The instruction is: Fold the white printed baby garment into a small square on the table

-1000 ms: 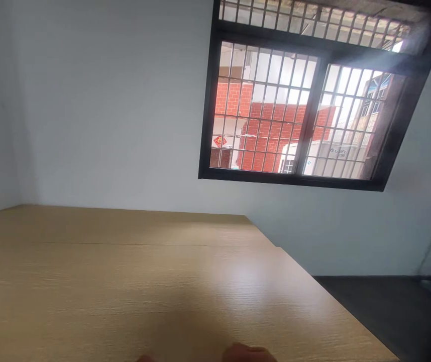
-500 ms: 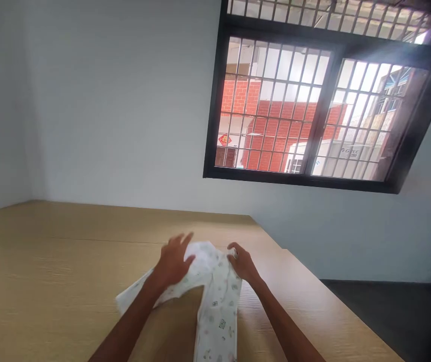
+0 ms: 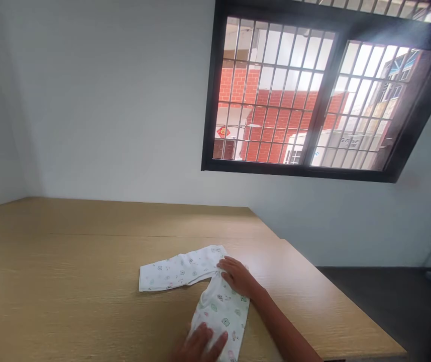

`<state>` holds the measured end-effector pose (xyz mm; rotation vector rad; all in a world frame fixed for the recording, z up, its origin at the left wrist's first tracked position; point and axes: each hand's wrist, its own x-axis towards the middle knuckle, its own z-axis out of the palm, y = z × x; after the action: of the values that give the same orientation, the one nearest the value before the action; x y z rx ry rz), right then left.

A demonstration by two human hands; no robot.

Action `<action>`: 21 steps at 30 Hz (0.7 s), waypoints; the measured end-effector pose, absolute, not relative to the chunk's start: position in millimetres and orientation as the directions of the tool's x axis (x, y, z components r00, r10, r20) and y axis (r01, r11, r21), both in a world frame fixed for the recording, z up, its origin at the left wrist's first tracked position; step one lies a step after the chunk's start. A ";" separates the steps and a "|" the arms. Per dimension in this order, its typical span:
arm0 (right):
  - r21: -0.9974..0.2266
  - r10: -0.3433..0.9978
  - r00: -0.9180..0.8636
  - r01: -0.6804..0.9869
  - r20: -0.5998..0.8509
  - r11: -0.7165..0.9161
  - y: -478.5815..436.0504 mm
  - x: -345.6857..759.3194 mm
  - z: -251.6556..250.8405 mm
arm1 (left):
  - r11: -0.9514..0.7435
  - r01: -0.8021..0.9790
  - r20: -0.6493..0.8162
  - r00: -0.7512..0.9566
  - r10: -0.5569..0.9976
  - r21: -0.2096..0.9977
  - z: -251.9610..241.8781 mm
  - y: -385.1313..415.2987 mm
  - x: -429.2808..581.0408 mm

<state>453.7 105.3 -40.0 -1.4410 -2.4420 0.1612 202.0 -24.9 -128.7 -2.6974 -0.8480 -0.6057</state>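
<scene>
A small pair of white baby trousers (image 3: 185, 274) with tiny printed figures lies spread on the wooden table (image 3: 68, 281), one leg pointing left and the other toward me. My right hand (image 3: 236, 276) rests flat on the waist end, fingers stretched out. At the bottom edge, my left hand (image 3: 200, 344) lies flat on the near leg with its fingers apart; only part of it shows.
The table's right edge (image 3: 336, 306) drops off to a dark floor (image 3: 400, 311). A white wall stands behind the table, with a black-framed barred window (image 3: 313, 100) up on the right.
The trousers, held bunched between both hands half a second ago, now lie spread flat. My left hand has drawn back toward me along the near leg. The view has tilted down.
</scene>
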 end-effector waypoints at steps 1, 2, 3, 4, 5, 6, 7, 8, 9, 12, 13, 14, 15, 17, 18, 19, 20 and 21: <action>-0.238 0.876 -0.449 0.844 0.174 0.480 108.1 450.2 -42.4 | -0.781 0.621 0.402 0.732 0.550 -0.063 -114.6 -19.6 193.5; -0.230 0.892 -0.427 0.862 0.151 0.451 111.3 446.7 -44.7 | -0.748 0.664 0.349 0.703 0.620 -0.008 -99.3 -13.5 184.4; -0.221 0.911 -0.391 0.884 0.131 0.411 114.5 443.1 -46.6 | -0.698 0.715 0.297 0.656 0.694 0.052 -84.0 -6.6 175.1; -0.212 0.929 -0.352 0.905 0.111 0.369 117.4 439.5 -48.0 | -0.632 0.766 0.247 0.595 0.765 0.115 -69.8 0.6 165.9; -0.202 0.944 -0.317 0.922 0.092 0.330 119.5 436.1 -48.7 | -0.569 0.805 0.195 0.539 0.819 0.167 -57.4 7.6 156.8; -0.192 0.955 -0.286 0.936 0.075 0.296 120.2 433.2 -48.8 | -0.514 0.833 0.151 0.492 0.858 0.204 -47.4 13.4 148.0; -0.183 0.963 -0.263 0.946 0.060 0.269 119.2 430.9 -48.5 | -0.476 0.848 0.104 0.465 0.879 0.232 -40.0 17.4 139.5; -0.175 0.968 -0.245 0.952 0.047 0.249 116.0 429.4 -47.7 | -0.460 0.852 0.062 0.460 0.886 0.252 -35.2 19.0 131.3; -0.167 0.972 -0.234 0.957 0.036 0.237 110.6 428.9 -46.6 | -0.460 0.847 0.032 0.470 0.882 0.266 -32.8 17.9 123.5; -0.135 0.967 -0.253 0.959 -0.007 0.250 79.5 432.9 -40.7 | -0.498 0.820 -0.018 0.523 0.852 0.281 -38.1 1.6 102.2; -0.127 0.959 -0.282 0.953 -0.030 0.276 65.0 435.4 -37.6 | -0.506 0.818 -0.026 0.532 0.846 0.274 -43.5 -5.8 95.4; -0.125 0.945 -0.322 0.941 -0.058 0.313 49.2 438.0 -33.9 | -0.512 0.817 -0.042 0.540 0.840 0.265 -50.7 -12.6 88.2; -0.131 0.925 -0.370 0.924 -0.087 0.358 32.9 440.4 -29.7 | -0.515 0.818 -0.069 0.547 0.834 0.256 -59.6 -18.3 80.6; -0.161 0.880 -0.457 0.886 -0.132 0.436 1.8 444.1 -21.1 | -0.529 0.812 -0.113 0.566 0.816 0.245 -81.2 -25.1 63.0; -0.179 0.854 -0.498 0.863 -0.147 0.473 -11.4 445.6 -17.5 | -0.546 0.799 -0.110 0.584 0.804 0.251 -92.5 -26.5 53.0; -0.195 0.829 -0.535 0.841 -0.162 0.504 -22.3 447.1 -15.1 | -0.573 0.773 -0.074 0.610 0.789 0.272 -103.1 -27.1 42.3; -0.208 0.809 -0.561 0.824 -0.174 0.527 -30.7 449.1 -14.3 | -0.612 0.725 -0.003 0.645 0.764 0.315 -111.9 -27.4 31.5; -0.213 0.802 -0.569 0.819 -0.183 0.532 -36.5 451.8 -15.1 | -0.650 0.662 0.089 0.672 0.735 0.374 -118.2 -28.0 21.0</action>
<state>451.8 -36.5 -15.1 -1.4855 -2.8042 0.4425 21.0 -28.0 -118.2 -3.1530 -1.3577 -0.4103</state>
